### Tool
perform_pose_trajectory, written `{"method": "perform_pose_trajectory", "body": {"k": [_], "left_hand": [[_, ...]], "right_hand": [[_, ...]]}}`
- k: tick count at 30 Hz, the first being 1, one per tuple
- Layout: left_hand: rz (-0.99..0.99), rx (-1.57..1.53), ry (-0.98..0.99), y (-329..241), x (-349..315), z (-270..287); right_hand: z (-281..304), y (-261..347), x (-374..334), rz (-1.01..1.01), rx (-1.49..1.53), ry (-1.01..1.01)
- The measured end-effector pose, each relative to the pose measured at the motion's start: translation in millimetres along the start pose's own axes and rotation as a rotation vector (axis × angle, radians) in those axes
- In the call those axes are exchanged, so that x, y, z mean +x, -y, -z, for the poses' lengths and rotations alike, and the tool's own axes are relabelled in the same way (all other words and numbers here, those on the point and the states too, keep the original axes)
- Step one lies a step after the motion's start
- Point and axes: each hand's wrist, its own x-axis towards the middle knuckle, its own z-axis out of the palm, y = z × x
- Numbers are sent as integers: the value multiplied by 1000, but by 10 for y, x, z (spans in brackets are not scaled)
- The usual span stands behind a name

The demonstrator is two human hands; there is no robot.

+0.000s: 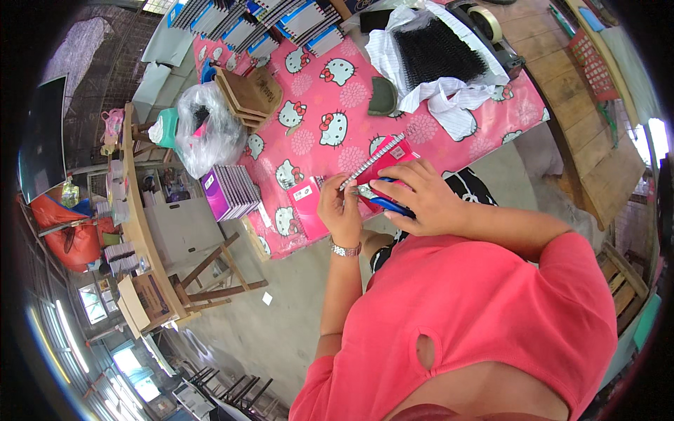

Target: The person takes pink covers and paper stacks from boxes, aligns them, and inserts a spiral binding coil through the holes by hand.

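Observation:
A pink spiral-bound notebook (400, 152) lies at the near edge of the table, its coil running up and to the right. My left hand (341, 214), with a watch at the wrist, is closed on the lower end of the coil. Pliers with blue handles (390, 206) sit in my right hand (430, 198), fingers wrapped round them. Their jaws point at the coil end beside my left fingertips; whether they touch the wire I cannot tell. Another pink notebook (306, 205) lies left of my left hand, partly covered by it.
The table has a pink patterned cover (302, 144). Purple spiral notebooks (232, 191) are stacked at its left, near a clear plastic bag (203, 133) and a wooden holder (247, 95). Behind are more notebooks (281, 24), black coils (439, 52) on white wrapping, and a tape roll (484, 22).

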Motion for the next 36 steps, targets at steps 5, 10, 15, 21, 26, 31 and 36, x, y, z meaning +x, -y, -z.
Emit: {"method": "perform_pose_trajectory", "body": {"k": [5,10,15,21,26,31,36], "left_hand": [[128,-114,-42,-50,5,-33],[82,-109,-24,30,-11,11],[101,-118,-88,-37,-74,-32],[-170,282,-118,-339,120,220],[-326,629,-203,-719,474,915],[-202,1006,-63,-225,603,905],[-12,1043,50,197,481,649]], "right_hand": [[-24,22,69,30,-58,11],[-16,120,86,13,-130,33],[98,165,123,-265,304,275],[214,-62,91,-478,961,304],[479,-804,-131,-433,39,124],[312,-1250,-276,-327,-189,221],[398,-1702,382,-235,-306,-155]]}}
